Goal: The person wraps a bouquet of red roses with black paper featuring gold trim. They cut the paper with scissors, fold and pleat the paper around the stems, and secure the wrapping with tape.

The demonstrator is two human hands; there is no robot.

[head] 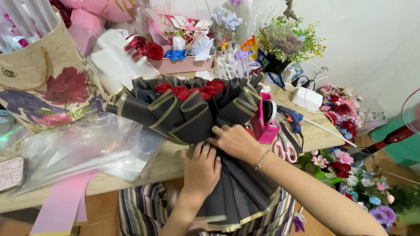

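Note:
A large bouquet (183, 107) of red roses wrapped in black paper with gold edging lies across the table edge and my lap. My left hand (201, 168) clasps the gathered waist of the wrapping from below, a ring on one finger. My right hand (234, 140) presses on the same waist from the right, wearing a ring and a thin bracelet. The black paper skirt (240, 192) fans out downward over my striped clothing.
Pink tape dispenser (267, 120), pink-handled scissors (285, 150) and a blue glue gun (291, 117) sit right of the bouquet. Clear cellophane (83, 146) and pink ribbon (65, 201) lie left. A floral paper bag (43, 83), flower boxes and artificial flowers (345, 166) crowd the surroundings.

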